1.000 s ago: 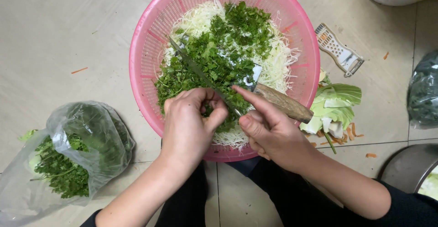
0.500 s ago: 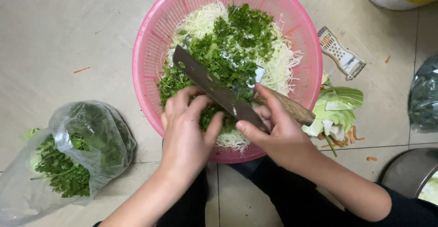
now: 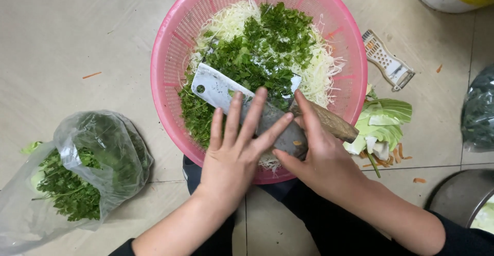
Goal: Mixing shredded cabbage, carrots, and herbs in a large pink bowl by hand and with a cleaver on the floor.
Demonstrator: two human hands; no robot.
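A pink plastic colander (image 3: 170, 50) on the tiled floor holds shredded white cabbage (image 3: 231, 21) topped with chopped green herbs (image 3: 257, 55). Over its near side a cleaver (image 3: 218, 88) lies flat, blade pointing left, wooden handle (image 3: 332, 122) to the right. My right hand (image 3: 321, 155) grips the cleaver at the handle's base. My left hand (image 3: 234, 148) is spread flat, its fingers resting on the blade's broad face.
A clear plastic bag of leafy herbs (image 3: 77, 168) lies at the left. Cabbage scraps (image 3: 383, 124) and carrot peelings sit right of the colander, with a small hand grater (image 3: 388, 65) beyond. A dark bag (image 3: 478, 112) and a metal bowl (image 3: 460, 197) are at the right edge.
The cleaver has turned from edge-down among the herbs to lying flat above them. My left hand has opened from a fist by the blade to fingers spread across it.
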